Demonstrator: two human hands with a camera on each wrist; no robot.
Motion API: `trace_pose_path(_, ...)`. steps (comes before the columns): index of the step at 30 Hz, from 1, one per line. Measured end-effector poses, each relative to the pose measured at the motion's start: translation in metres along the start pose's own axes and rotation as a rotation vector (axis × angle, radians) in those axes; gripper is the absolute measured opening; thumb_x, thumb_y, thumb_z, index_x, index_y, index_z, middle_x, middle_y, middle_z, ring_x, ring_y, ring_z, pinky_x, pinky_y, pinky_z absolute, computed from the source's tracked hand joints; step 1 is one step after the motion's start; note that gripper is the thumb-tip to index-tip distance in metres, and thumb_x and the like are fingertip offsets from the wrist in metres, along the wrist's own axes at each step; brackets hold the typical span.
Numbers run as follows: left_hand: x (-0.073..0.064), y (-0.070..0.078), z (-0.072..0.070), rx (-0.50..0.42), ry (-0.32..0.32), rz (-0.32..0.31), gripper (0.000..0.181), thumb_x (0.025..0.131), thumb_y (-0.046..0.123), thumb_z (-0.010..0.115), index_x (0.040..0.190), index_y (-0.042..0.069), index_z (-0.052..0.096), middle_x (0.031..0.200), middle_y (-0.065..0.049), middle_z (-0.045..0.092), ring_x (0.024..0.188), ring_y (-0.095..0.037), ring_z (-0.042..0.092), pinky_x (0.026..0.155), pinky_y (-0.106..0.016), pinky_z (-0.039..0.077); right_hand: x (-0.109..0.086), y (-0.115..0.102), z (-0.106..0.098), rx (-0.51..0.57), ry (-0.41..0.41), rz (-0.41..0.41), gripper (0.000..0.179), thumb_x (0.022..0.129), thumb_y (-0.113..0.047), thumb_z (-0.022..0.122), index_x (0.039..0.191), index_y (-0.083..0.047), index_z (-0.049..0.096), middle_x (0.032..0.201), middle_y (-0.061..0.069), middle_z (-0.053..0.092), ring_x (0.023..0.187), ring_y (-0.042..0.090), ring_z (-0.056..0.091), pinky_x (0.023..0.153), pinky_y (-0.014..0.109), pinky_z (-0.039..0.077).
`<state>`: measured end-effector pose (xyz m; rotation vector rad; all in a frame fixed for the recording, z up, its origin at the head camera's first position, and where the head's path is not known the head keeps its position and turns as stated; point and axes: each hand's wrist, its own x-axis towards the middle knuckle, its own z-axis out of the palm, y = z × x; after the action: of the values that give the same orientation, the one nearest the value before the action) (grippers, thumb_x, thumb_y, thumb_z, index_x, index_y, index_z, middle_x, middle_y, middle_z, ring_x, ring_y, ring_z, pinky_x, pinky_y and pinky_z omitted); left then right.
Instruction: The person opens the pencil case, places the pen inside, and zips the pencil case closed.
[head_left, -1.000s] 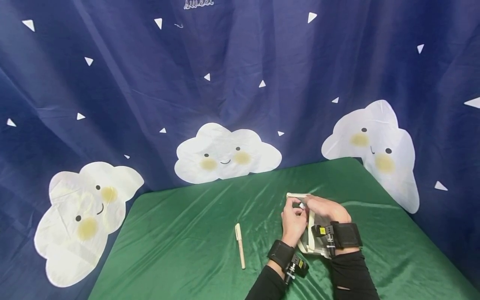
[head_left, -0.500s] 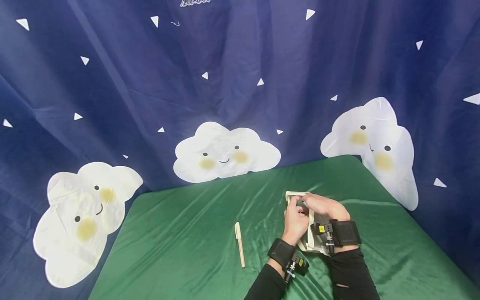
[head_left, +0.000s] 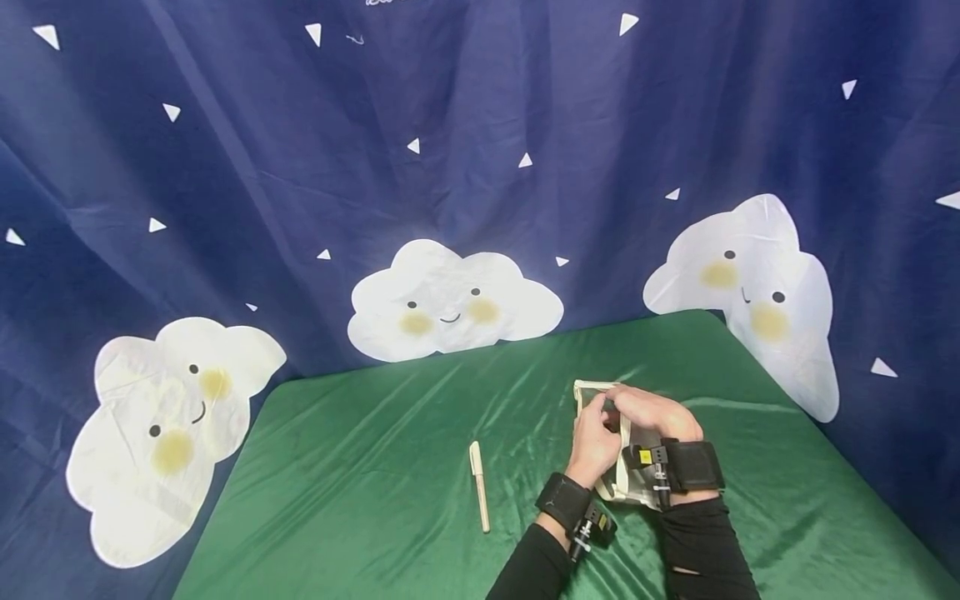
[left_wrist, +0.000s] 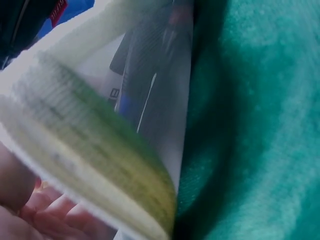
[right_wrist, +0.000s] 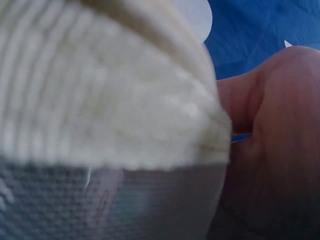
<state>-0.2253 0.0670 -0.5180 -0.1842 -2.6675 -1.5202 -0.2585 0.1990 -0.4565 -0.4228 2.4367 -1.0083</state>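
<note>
A see-through mesh pouch [head_left: 622, 481] with cream trim lies on the green cloth, under both hands. My right hand [head_left: 654, 414] bends over its far right part and grips the rim. My left hand [head_left: 595, 442] reaches with its fingers into the pouch's open side; the fingertips are hidden, and I cannot tell what they hold. In the left wrist view, the pouch's ribbed cream band [left_wrist: 95, 135] stands close to the camera, with dark and blue shapes behind its clear side. Ribbed trim [right_wrist: 100, 100] fills much of the right wrist view, beside part of a hand [right_wrist: 285, 110].
A cream capped pen [head_left: 480, 487] lies on the green cloth [head_left: 352, 492], left of the left hand. Behind the table hangs a dark blue curtain [head_left: 465, 192] with white clouds and triangles. Black wrist straps [head_left: 564, 500] carry small cameras.
A small white thing showed by the left fingers a second ago and is out of sight now. The left fingers have moved deeper into the pouch. The right hand stays in place.
</note>
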Motion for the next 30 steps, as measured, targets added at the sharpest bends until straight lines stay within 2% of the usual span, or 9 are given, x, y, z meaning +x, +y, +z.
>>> trace_pose_path(3,0.0004,0.0001,-0.0012,-0.019,-0.032,0.016,0.038,0.086,0.009,0.070,0.123,0.017,0.068,0.089,-0.002,0.079,0.078,-0.003,0.067,0.069,-0.015,0.047,-0.0032,-0.0010,-0.0007,0.032,-0.002,0.020,0.055,0.105,-0.021,0.024,0.149,0.008,0.037,0.155,0.035,0.036,0.143,0.053,0.036,0.115,0.061,0.035)
trace_pose_path(7,0.0004,0.0010,-0.0031,-0.016,-0.079,0.040,0.024,0.085,0.002,0.065,0.106,0.013,0.069,0.078,-0.004,0.072,0.063,0.000,0.052,0.060,-0.014,0.040,-0.0062,-0.0025,-0.0005,0.041,0.002,0.047,0.059,0.105,-0.025,0.025,0.151,0.011,0.032,0.159,0.036,0.027,0.147,0.053,0.029,0.117,0.062,0.031)
trace_pose_path(10,0.0002,0.0021,-0.0043,0.042,-0.101,0.055,0.015,0.084,-0.001,0.061,0.093,0.010,0.066,0.073,-0.002,0.065,0.061,-0.002,0.046,0.056,-0.016,0.037,-0.0067,-0.0036,-0.0005,0.040,-0.006,0.073,0.064,0.105,-0.028,0.025,0.155,0.012,0.022,0.164,0.036,0.015,0.152,0.053,0.016,0.122,0.063,0.023)
trace_pose_path(14,0.0004,0.0033,-0.0051,0.108,-0.126,0.061,0.012,0.088,0.000,0.057,0.086,0.010,0.063,0.072,0.002,0.057,0.062,-0.005,0.046,0.056,-0.016,0.037,-0.0058,-0.0047,-0.0012,0.080,-0.033,0.111,0.067,0.107,-0.031,0.022,0.158,0.010,0.006,0.166,0.034,-0.001,0.154,0.052,-0.001,0.125,0.063,0.010)
trace_pose_path(20,0.0014,0.0031,-0.0044,0.110,-0.152,0.057,0.020,0.098,0.005,0.051,0.081,0.009,0.060,0.073,0.001,0.055,0.066,-0.006,0.046,0.059,-0.018,0.039,-0.0042,-0.0048,-0.0013,0.104,-0.042,0.111,0.068,0.107,-0.031,0.021,0.159,0.009,0.004,0.166,0.033,-0.002,0.154,0.052,-0.001,0.125,0.063,0.009)
trace_pose_path(27,-0.0005,0.0019,-0.0049,0.112,-0.158,0.070,0.023,0.095,0.001,0.050,0.073,0.009,0.054,0.072,0.003,0.047,0.063,-0.007,0.040,0.059,-0.017,0.036,-0.0038,-0.0053,0.0000,0.105,-0.045,0.102,0.068,0.107,-0.030,0.023,0.158,0.010,0.005,0.166,0.034,0.000,0.154,0.053,0.001,0.125,0.063,0.010)
trace_pose_path(30,0.0007,0.0009,-0.0045,0.101,-0.161,0.080,0.022,0.093,0.000,0.050,0.074,0.008,0.056,0.072,0.002,0.048,0.063,-0.006,0.040,0.058,-0.017,0.035,-0.0042,-0.0067,-0.0012,0.104,-0.045,0.106,0.068,0.107,-0.031,0.023,0.159,0.009,0.004,0.166,0.034,-0.001,0.154,0.053,0.000,0.125,0.064,0.010)
